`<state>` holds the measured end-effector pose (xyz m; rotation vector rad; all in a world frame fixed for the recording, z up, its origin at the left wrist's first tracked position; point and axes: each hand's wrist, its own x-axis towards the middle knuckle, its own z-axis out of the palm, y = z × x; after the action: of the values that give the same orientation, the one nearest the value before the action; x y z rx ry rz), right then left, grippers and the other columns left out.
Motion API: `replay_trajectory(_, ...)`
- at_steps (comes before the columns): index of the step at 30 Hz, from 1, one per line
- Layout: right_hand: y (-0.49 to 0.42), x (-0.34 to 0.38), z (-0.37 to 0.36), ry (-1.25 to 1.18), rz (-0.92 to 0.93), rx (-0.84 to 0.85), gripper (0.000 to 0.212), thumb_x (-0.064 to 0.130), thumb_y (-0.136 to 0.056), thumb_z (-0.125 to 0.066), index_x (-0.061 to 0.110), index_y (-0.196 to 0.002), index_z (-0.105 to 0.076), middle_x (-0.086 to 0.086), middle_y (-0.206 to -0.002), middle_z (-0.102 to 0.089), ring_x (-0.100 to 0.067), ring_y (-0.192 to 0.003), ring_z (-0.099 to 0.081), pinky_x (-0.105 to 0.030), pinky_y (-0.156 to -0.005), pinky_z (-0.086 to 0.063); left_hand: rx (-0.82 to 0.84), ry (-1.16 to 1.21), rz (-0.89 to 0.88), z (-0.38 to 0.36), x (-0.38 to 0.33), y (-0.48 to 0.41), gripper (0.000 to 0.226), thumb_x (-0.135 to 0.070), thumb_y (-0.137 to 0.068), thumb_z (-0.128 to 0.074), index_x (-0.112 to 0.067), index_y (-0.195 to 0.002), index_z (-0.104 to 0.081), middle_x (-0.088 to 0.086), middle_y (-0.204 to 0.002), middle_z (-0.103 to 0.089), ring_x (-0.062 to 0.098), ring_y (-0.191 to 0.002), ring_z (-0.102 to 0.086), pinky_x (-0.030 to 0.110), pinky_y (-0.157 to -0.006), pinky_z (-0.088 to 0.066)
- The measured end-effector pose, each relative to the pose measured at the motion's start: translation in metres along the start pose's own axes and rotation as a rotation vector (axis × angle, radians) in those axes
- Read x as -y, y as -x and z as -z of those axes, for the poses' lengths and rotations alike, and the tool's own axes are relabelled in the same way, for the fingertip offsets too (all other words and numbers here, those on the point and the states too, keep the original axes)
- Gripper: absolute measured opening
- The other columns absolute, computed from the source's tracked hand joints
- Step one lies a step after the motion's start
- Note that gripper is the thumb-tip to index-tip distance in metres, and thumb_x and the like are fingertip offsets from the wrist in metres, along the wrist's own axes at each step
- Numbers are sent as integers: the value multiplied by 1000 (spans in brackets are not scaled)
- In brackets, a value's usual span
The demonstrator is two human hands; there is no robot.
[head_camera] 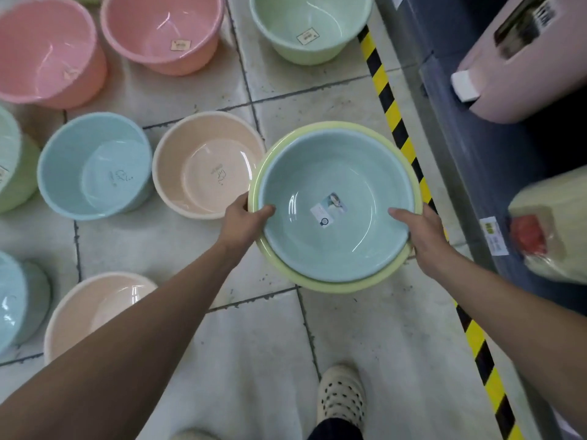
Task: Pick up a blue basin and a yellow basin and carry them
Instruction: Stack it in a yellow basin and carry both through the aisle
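Blue basin (336, 204) nested inside yellow basin (330, 285), only the yellow rim showing as a ring around it – both lifted clear of the tiled floor (260, 344), held out in front at about waist level. Left hand (246, 222) clamped on the near-left rim of the blue basin, thumb hooked over the edge into the bowl, fingers hidden beneath. Right hand (421, 231) closed on the near-right rim likewise, thumb inside, fingers wrapped underneath the stack. Sticker label (328, 209) lying at the bottom of the blue basin.

Left of the blue basin, on the floor: a beige tub (206, 163) just beside, a light blue tub (95, 166) beyond it. Right of the blue basin: yellow-and-black hazard tape (394, 122) running along a dark shelf base (470, 160). Near side of the blue basin, lower down: a pale perforated shoe (341, 396).

Pick-up apparently done – carrying the step in hand. Next move likely calls for keeping the grip even on both sides so the nested pair stays level and together, and steering between the floor tubs and the shelf
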<state>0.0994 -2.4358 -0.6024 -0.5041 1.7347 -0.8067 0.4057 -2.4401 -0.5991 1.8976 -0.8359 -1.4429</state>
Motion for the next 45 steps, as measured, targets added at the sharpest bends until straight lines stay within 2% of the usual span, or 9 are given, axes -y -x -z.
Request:
replay_trajectory(10, -57, -57, 13, 91, -84, 10, 52, 2, -86, -69, 20, -132, -53, -1, -113, -68, -20, -92, -66, -31, -65, -50, 30, -8, 22, -43, 65, -46, 34, -8, -86, -68, -16, -119, -67, 0, -101, -75, 15, -84, -73, 25, -64, -57)
replay_trajectory(14, -66, -89, 10, 140, -27, 4, 69, 0, -82, -73, 22, -140, -42, 3, -115, -64, -22, -104, -64, -39, -84, -55, 74, -16, 47, -47, 92, -55, 39, -14, -84, -69, -21, -123, -67, 0, -107, -76, 19, -94, -74, 33, -74, -60)
replay_trajectory(17, -68, -99, 9, 139, -25, 18, 71, 1, -85, -71, 27, -143, -40, 8, -112, -62, -14, -101, -62, -35, -80, -53, 70, -15, 62, -48, 104, -59, 39, -16, -85, -67, -22, -124, -66, -1, -106, -76, 20, -95, -74, 32, -70, -58)
replay_trajectory(26, -75, -114, 2, 26, -74, -67, 51, 5, -87, -65, 28, -129, -49, 4, -106, -66, -18, -95, -66, -33, -73, -54, 84, 42, 81, -54, 109, -64, 45, -16, -87, -64, -26, -131, -59, -3, -110, -74, 17, -95, -73, 34, -72, -59)
replay_trajectory(32, -68, -117, 3, 8, -159, -99, 38, 8, -81, -67, 17, -118, -63, -8, -111, -72, -27, -92, -68, -36, -78, -56, 86, 69, 194, -57, 104, -70, 20, -8, -83, -65, -20, -99, -65, 8, -101, -72, 25, -84, -69, 34, -68, -57)
replay_trajectory(35, -41, -118, 4, 32, -176, -90, 35, 6, -79, -69, 19, -111, -62, -8, -108, -72, -28, -93, -68, -41, -81, -57, 104, 91, 284, -38, 105, -59, 30, -9, -75, -71, -11, -105, -67, 13, -100, -73, 29, -81, -67, 35, -71, -54)
replay_trajectory(39, 18, -115, -2, 86, -164, -38, 57, 12, -63, -72, 15, -119, -64, -7, -108, -73, -28, -96, -69, -39, -78, -58, 110, 93, 295, 4, 112, -6, 48, -18, -62, -74, -11, -108, -67, 11, -100, -75, 27, -79, -71, 33, -65, -55)
replay_trajectory(42, 54, -100, -13, 137, -153, 3, 45, 9, -69, -73, 19, -112, -65, -6, -108, -73, -27, -99, -69, -43, -86, -59, 77, 102, 320, 38, 110, 34, 44, -19, -66, -74, -12, -109, -67, 10, -91, -74, 28, -70, -68, 30, -56, -51)
replay_trajectory(45, 89, -76, -33, 195, -146, 89, 33, 1, -80, -70, 23, -104, -63, -4, -105, -72, -24, -96, -69, -36, -79, -57, 9, 116, 313, 78, 104, 69, 41, -25, -63, -72, -17, -103, -69, 12, -94, -75, 30, -74, -69, 36, -63, -53)
